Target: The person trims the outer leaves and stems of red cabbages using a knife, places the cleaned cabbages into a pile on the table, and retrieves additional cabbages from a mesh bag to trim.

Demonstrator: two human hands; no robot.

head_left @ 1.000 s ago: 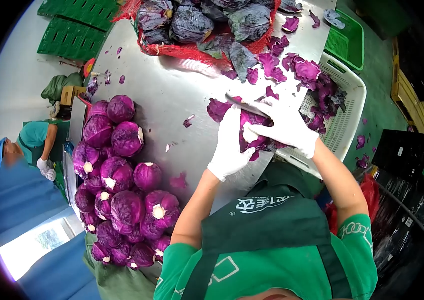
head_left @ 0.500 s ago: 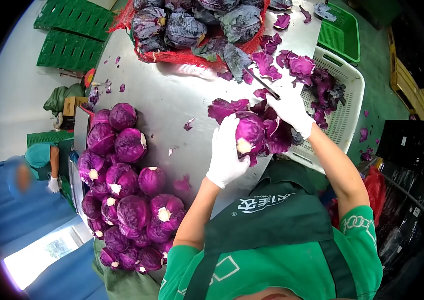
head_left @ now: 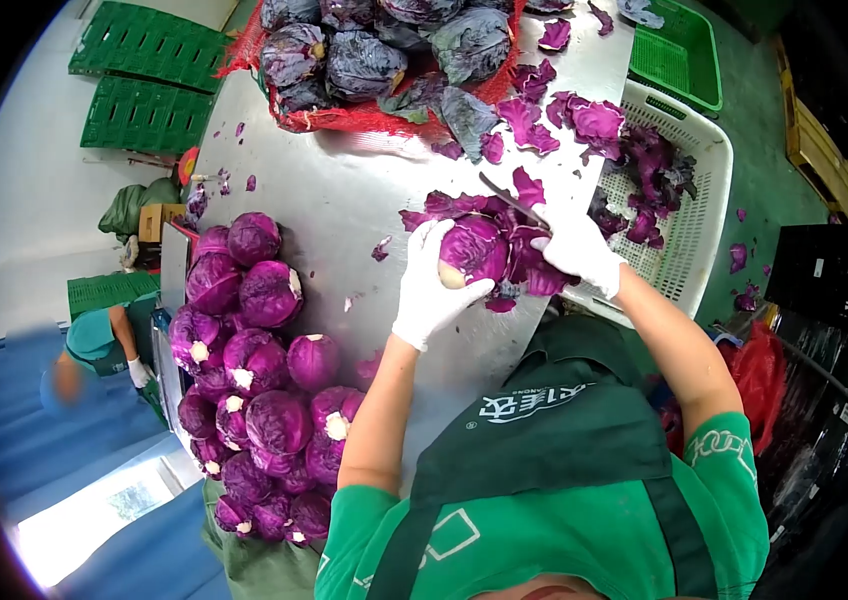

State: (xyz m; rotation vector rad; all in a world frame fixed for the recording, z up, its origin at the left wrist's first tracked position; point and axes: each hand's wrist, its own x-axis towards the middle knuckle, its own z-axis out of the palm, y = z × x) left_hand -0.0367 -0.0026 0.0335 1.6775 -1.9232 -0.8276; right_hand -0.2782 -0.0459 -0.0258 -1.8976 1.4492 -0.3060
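Note:
My left hand [head_left: 430,288], in a white glove, grips a trimmed red cabbage [head_left: 474,247] from its left side, thumb below it. The cabbage's pale cut stem faces down and left. Loose purple outer leaves [head_left: 534,262] lie around its top and right side. My right hand [head_left: 581,252], also gloved, holds a knife [head_left: 510,197] whose blade points up and left above the leaves. Its fingers touch the leaves right of the cabbage; part of the knife's handle is hidden in the hand.
Trimmed red cabbages [head_left: 279,420] are heaped at the left of the metal table [head_left: 334,225]. A red mesh sack [head_left: 344,120] holds untrimmed cabbages at the far side. A white crate [head_left: 709,215] with leaves and a green crate [head_left: 679,65] stand right. Another person [head_left: 109,340] is at left.
The cabbage has moved slightly left and turned, its stem now pointing lower left. My right hand has come down to the leaves beside it, and the knife with it.

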